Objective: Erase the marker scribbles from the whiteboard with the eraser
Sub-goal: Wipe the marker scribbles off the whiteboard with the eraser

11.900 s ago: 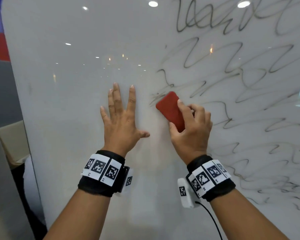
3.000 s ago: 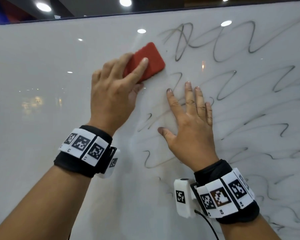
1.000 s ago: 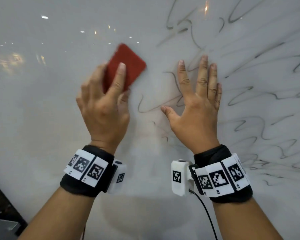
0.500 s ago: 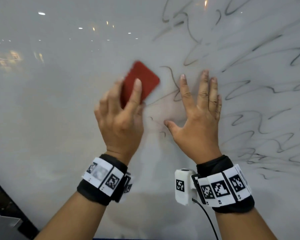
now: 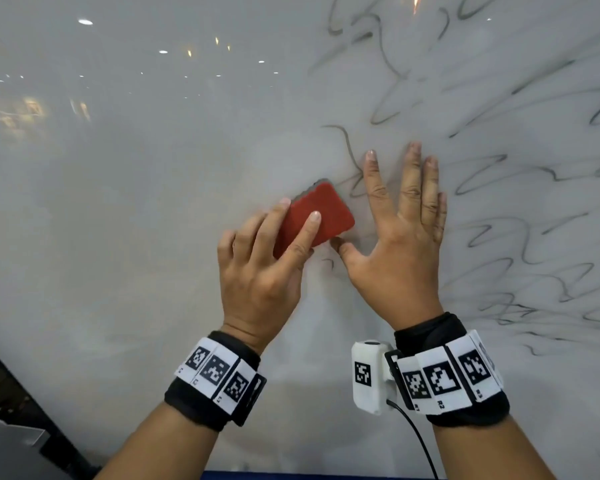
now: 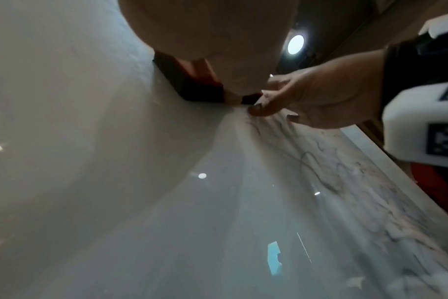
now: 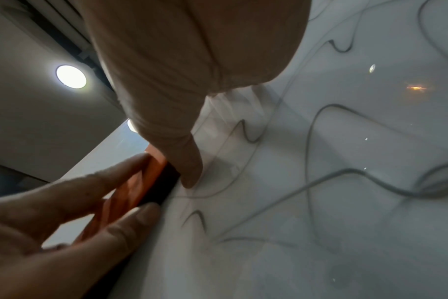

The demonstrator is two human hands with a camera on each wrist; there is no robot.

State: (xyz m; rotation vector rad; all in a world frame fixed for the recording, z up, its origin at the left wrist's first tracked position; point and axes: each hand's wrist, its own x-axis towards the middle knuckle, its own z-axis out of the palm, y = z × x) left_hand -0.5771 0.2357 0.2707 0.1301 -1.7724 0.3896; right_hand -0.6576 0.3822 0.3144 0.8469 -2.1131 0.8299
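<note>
The left hand [image 5: 260, 271] grips the eraser [image 5: 321, 211] flat on the whiteboard [image 5: 136, 202], touching the thumb of the right hand [image 5: 399, 251], which lies open and braced on the board. To wipe well, I'd shift that palm aside first, then sweep with firm overlapping strokes into the scribbles [image 5: 520, 209] beyond.

L hand [image 5: 260, 271] gripping red eraser [image 5: 321, 216] on whiteboard [image 5: 136, 202], R hand [image 5: 399, 244] flat (fingers spread), scribbles [image 5: 520, 220] right
</note>
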